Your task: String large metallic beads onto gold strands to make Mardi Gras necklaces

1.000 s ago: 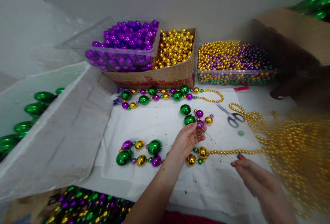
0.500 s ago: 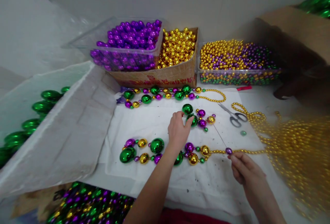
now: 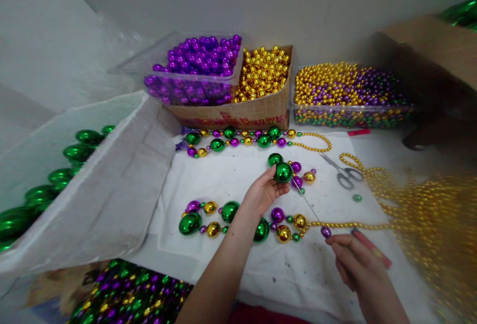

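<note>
My left hand point(image 3: 264, 192) holds a big shiny green bead point(image 3: 283, 172) between thumb and fingers, lifted off the white cloth. The fingertips of my right hand point(image 3: 357, 259) are pinched at a small purple bead point(image 3: 326, 232). A thin needle point(image 3: 308, 201) runs from that bead up to the green one; whether its tip is inside the hole I cannot tell. Behind the left hand lie another green bead point(image 3: 275, 159), several purple beads and a gold bead point(image 3: 309, 177). Beneath my hands, a bead necklace point(image 3: 212, 229) lies partly hidden by my left forearm.
Scissors point(image 3: 345, 175) and a loose green bead point(image 3: 357, 198) lie right. A finished-looking necklace point(image 3: 248, 140) lies at the back, before a purple-bead bin point(image 3: 194, 85), a gold-bead carton point(image 3: 223, 115) and a mixed-bead bin point(image 3: 350, 109). A white box point(image 3: 126, 180) stands left; gold strands point(image 3: 428, 209) pile right.
My left hand has turned and raised the green bead off the cloth toward the needle. My right hand moved slightly down and left in view, and a red-handled tool shows beside it.
</note>
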`<state>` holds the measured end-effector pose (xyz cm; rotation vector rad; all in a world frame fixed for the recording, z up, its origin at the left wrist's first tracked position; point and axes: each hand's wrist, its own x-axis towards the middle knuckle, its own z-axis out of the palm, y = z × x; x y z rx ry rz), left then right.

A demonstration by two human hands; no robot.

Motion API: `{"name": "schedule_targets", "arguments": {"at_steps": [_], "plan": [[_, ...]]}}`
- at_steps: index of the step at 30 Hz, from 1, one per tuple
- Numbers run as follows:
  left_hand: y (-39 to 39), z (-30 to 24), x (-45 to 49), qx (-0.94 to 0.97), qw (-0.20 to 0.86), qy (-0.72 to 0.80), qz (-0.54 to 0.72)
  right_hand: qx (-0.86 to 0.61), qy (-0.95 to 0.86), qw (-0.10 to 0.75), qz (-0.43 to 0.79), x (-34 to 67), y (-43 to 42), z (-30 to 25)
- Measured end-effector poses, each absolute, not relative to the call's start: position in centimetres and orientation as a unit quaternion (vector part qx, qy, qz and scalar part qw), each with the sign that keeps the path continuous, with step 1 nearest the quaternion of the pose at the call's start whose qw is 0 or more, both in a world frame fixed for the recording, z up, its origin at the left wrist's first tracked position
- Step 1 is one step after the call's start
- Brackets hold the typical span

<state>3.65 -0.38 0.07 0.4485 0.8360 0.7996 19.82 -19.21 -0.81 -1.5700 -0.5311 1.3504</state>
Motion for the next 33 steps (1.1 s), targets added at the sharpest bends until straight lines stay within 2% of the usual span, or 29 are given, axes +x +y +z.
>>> {"name": "schedule_targets", "arguments": {"at_steps": [8,22,28,33], "plan": [[-0.6,0.2,4.1,0.132,0.847,0.364,0.364,-0.66,-0.237,0.469,0.537,19.6,-19.0,-0.4],[-2.2,-0.5,4.7,0.196,0.841,0.308,0.4,-0.654,-0.211,0.492,0.535,19.3,-18.5,-1.6],[-3.3,-0.5,5.2,0.246,0.849,0.271,0.381,-0.655,-0.187,0.532,0.503,18.8,-18.1,-2.0],[-3.8,-0.4,5.6,0.25,0.849,0.27,0.379,-0.667,-0.2,0.533,0.48,18.7,-17.9,-2.0]]}}
